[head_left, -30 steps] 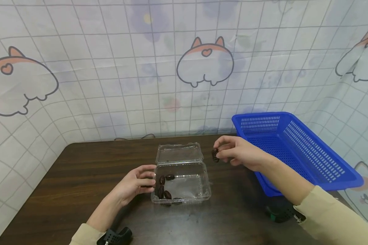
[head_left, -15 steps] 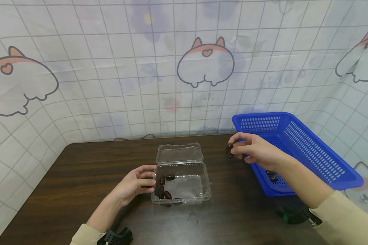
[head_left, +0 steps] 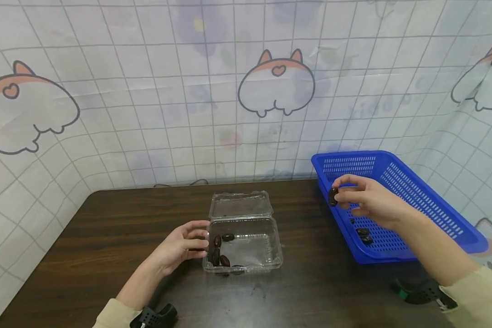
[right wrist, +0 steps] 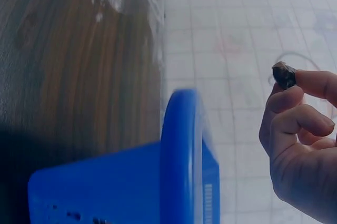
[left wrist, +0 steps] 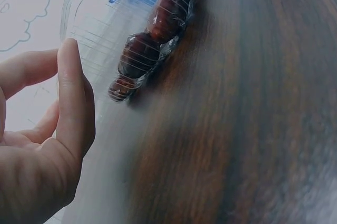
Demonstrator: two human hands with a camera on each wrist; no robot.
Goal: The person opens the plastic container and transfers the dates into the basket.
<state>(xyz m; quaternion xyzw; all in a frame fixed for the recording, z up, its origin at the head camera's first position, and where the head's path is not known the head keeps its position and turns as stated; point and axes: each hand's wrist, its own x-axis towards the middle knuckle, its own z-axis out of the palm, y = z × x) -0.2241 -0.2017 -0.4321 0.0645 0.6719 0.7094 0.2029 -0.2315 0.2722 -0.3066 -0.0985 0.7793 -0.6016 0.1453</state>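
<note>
My right hand (head_left: 373, 201) pinches a dark brown date (head_left: 333, 197) between thumb and fingertips, over the near-left rim of the blue plastic basket (head_left: 438, 214). The right wrist view also has this date (right wrist: 284, 75) at the fingertips, raised above the rim. A clear plastic clamshell box (head_left: 250, 250) lies on the table with its lid (head_left: 241, 207) folded back. Several dates (head_left: 224, 261) are gathered along its left side. My left hand (head_left: 182, 246) rests its fairly straight fingers at the box's left wall. Through that wall, dates (left wrist: 167, 18) show in the left wrist view.
A few dark dates (head_left: 364, 233) lie on the basket floor, below my right forearm. The dark wooden table (head_left: 127, 214) ends at a wall cloth (head_left: 168, 114) with a grid and cartoon animals. A black strap device (head_left: 153, 315) sits on my left wrist.
My right hand has carried the date rightward from beside the clear box to over the basket's rim, uncovering the dates in the basket. My left hand and the box have stayed in place.
</note>
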